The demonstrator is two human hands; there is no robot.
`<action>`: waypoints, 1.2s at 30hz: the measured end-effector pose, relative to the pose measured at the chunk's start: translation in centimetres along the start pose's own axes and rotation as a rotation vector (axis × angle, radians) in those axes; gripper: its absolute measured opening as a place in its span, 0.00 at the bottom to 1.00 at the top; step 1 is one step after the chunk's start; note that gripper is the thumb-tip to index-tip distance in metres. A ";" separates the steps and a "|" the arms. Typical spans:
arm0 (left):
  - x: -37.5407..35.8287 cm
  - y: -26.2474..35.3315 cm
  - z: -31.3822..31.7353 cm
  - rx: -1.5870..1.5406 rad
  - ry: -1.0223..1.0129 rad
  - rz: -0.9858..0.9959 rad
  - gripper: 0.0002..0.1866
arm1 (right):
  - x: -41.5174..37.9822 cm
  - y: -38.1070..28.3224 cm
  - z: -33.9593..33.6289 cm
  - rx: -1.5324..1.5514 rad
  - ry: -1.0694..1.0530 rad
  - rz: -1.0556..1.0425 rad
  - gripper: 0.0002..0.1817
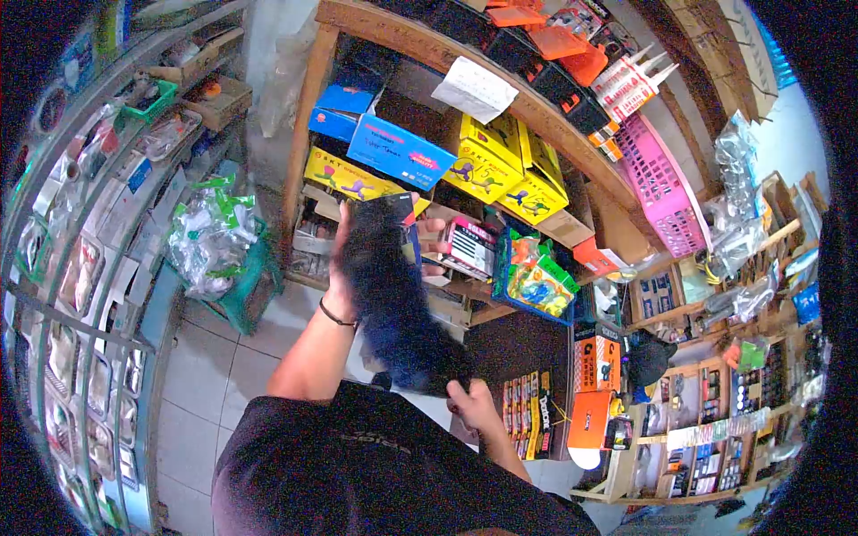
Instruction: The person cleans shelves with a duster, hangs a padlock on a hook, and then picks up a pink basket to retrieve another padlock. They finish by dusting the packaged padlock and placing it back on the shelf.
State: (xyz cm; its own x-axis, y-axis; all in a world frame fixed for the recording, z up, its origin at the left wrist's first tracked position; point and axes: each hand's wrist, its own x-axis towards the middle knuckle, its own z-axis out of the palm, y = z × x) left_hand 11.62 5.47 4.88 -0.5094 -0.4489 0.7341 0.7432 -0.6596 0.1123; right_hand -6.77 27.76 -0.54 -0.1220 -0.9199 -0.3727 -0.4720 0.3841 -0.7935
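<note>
My left hand (340,255), with a dark band at its wrist, is closed around a dark box (412,234). Its thumb shows at the left side and its fingertips at the right. A long dark cloth (384,304), blurred, hangs across the front of the box and hides most of it. At the cloth's lower end, my right hand (475,406) grips it with closed fingers. Just beyond the left fingertips stands a pink and black box (469,247) on the shelf.
Blue (398,150) and yellow boxes (487,161) fill the wooden shelf (308,134) ahead. A blue basket (539,308) of small bagged goods and a pink basket (660,186) are to the right. At left are a green stool (243,299) with plastic bags and a glass display rack (85,330).
</note>
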 end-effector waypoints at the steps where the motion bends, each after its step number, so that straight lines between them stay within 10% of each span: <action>1: -0.4 -0.4 0.3 0.016 0.330 0.097 0.40 | 0.1 0.5 0.2 0.166 0.088 0.083 0.16; 2: -0.5 -0.8 0.9 0.029 0.664 0.192 0.42 | -0.1 0.5 0.5 0.332 0.178 0.170 0.16; 4: -0.6 -0.7 0.4 -0.011 0.657 0.167 0.42 | -0.4 0.1 1.2 0.382 0.215 0.128 0.16; 6: -0.6 0.1 -0.2 -0.010 0.115 -0.050 0.39 | -0.9 -0.1 0.7 0.057 -0.102 0.060 0.16; 8: -0.8 0.6 1.0 0.028 0.154 -0.070 0.38 | -0.8 1.1 1.2 -0.008 -0.008 -0.077 0.17; 10: -0.3 0.3 2.6 -0.335 0.648 0.180 0.41 | -1.2 0.8 1.9 0.356 0.153 0.173 0.20; 12: -0.9 0.2 1.7 -0.240 0.647 0.182 0.41 | -1.6 -0.6 1.9 0.083 0.055 0.290 0.18; 14: -1.4 0.8 0.4 0.040 0.096 -0.009 0.43 | -1.6 -0.6 2.0 -0.025 -0.095 -0.006 0.19; 16: -1.8 0.8 0.4 0.046 0.106 -0.003 0.43 | -1.4 -0.3 2.8 0.145 0.021 0.083 0.19; 18: -1.5 0.4 2.2 -0.170 0.684 0.187 0.46 | -1.2 -0.2 3.1 0.320 0.134 0.169 0.20; 22: -2.9 1.3 -0.6 -0.002 0.207 -0.001 0.47 | -0.6 0.7 2.5 -0.052 -0.072 0.046 0.19; 26: -2.1 0.9 3.5 0.070 0.675 0.190 0.43 | -0.2 0.3 3.3 0.284 0.144 0.107 0.21; 31: -3.4 1.8 1.6 0.075 0.239 0.066 0.43 | 0.1 -1.5 3.3 0.065 0.023 -0.015 0.18; 35: -2.2 0.7 4.0 0.057 0.699 0.268 0.44 | 0.8 2.2 4.2 0.162 0.074 -0.040 0.21; 36: -3.3 1.1 3.0 0.184 0.428 0.121 0.45 | 0.8 1.0 4.1 -0.091 0.026 -0.127 0.21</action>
State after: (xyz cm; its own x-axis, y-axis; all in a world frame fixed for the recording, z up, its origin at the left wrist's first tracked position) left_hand 15.40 8.05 4.64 -0.5189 -0.7490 0.4121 0.8528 -0.4873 0.1880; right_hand -3.77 27.78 -3.58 -0.0781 -0.9628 -0.2587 -0.5619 0.2569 -0.7863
